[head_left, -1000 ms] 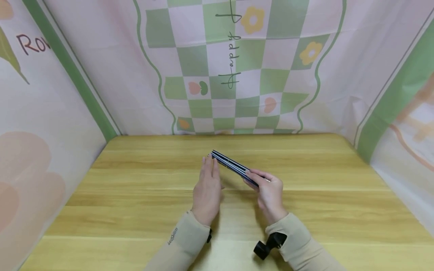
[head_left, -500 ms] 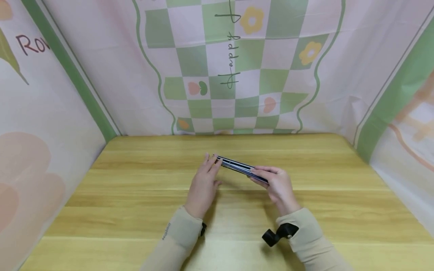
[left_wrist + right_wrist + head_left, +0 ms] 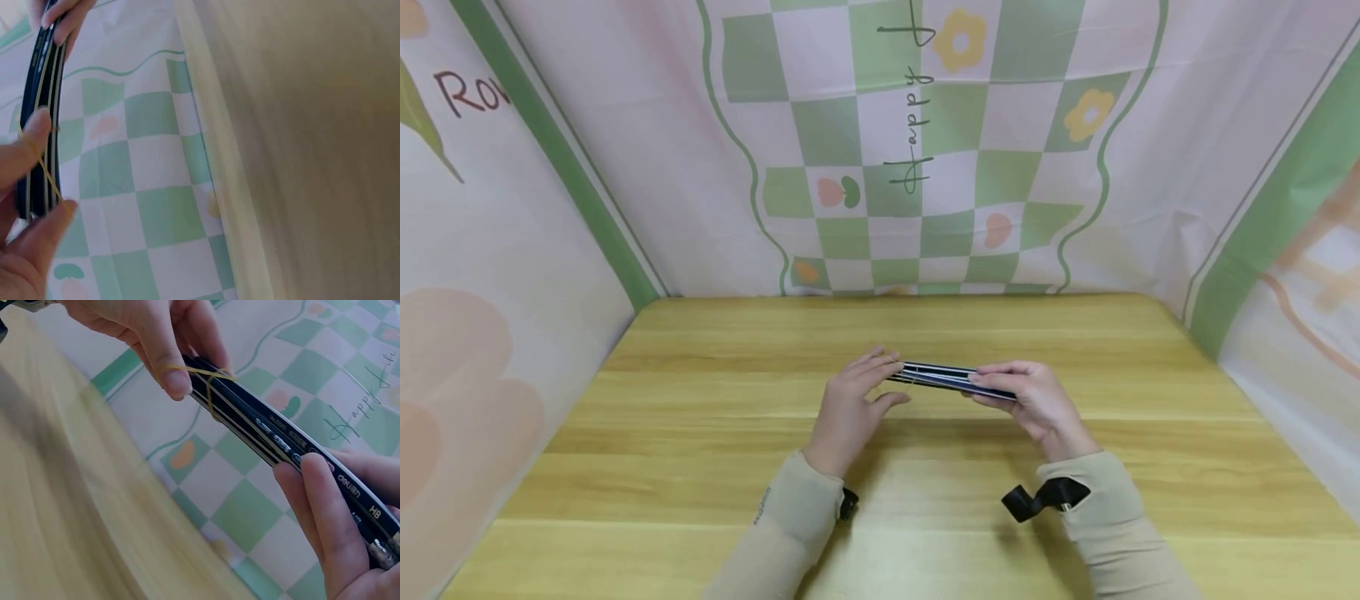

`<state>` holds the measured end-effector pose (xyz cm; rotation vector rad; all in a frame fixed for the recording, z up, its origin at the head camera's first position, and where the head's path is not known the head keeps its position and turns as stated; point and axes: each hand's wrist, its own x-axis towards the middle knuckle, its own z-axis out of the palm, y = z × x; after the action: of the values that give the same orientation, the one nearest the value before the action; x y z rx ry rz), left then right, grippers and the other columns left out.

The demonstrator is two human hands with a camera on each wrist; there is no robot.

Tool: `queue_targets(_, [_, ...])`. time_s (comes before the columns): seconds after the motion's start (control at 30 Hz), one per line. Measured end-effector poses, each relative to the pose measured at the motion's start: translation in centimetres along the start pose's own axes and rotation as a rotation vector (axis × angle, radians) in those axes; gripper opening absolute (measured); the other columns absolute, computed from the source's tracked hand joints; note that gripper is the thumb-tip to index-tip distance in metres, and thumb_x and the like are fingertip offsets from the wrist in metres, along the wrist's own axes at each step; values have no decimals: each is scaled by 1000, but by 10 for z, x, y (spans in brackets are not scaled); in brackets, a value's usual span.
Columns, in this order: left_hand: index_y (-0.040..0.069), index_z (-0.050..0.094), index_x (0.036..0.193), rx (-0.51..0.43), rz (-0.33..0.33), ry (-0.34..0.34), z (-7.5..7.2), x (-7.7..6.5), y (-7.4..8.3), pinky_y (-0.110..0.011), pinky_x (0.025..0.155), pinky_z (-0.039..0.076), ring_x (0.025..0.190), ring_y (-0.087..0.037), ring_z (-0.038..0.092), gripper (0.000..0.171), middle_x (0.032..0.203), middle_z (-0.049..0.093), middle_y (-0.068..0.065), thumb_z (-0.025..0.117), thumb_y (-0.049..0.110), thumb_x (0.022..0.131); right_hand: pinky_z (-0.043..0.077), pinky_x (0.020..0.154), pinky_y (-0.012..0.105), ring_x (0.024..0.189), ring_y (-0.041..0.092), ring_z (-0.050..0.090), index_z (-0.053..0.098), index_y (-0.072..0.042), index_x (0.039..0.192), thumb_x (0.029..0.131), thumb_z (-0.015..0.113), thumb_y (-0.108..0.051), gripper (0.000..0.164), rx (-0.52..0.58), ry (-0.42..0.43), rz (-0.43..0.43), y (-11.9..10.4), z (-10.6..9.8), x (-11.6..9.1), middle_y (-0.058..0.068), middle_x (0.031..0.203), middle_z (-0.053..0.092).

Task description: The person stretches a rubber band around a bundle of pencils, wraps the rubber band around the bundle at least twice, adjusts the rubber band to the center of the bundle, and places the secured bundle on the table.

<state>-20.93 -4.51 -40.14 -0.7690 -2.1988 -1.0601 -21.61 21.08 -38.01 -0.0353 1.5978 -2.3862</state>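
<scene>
A bundle of dark pencils point(image 3: 936, 376) with pale stripes is held nearly level above the table. My right hand point(image 3: 1041, 404) grips its right end between thumb and fingers; "HB" lettering shows there in the right wrist view. At the other end is my left hand point(image 3: 848, 408), with a thin yellow rubber band point(image 3: 45, 166) stretched between its thumb and fingers. In the right wrist view, one turn of the rubber band point(image 3: 211, 405) crosses the pencils while another part runs over the left thumb. Some left fingers are hidden behind the bundle.
The wood-grain table point(image 3: 700, 467) spreads below both hands. Printed cloth point(image 3: 895, 192) with green checks hangs behind its far edge, and more cloth stands at both sides. A black wrist camera point(image 3: 1037, 500) sticks out from the right sleeve.
The pencil bundle has turned from a slant toward level and shifted right with my right hand. My left hand's fingers have bent over the bundle's left end, and its thumb has spread away from them.
</scene>
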Motion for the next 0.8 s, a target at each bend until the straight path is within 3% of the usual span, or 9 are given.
queue_targets(0.33, [3,78,98,-175,8,50,3,1,0,-27,94,55,101,-23,72,28,101,77,-11,86,8,72,60,75,26,80,21,75,78,-10,80,91,57,13,32,-84,-31,5,-9,-7,-5,8,89,73])
queue_targets(0.53, [2,78,97,-203,-4,53,4,1,1,-26,92,56,100,-24,72,26,100,76,-14,86,6,72,60,74,25,80,21,75,77,-10,80,90,59,12,31,-95,-24,20,-9,-8,-5,8,92,72])
queue_targets(0.8, [3,75,98,-212,-101,8,2,1,6,-22,80,58,97,-22,72,25,103,75,-11,85,6,75,60,74,24,80,22,75,78,-10,81,90,60,11,29,-94,-19,37,-9,-9,-2,9,93,72])
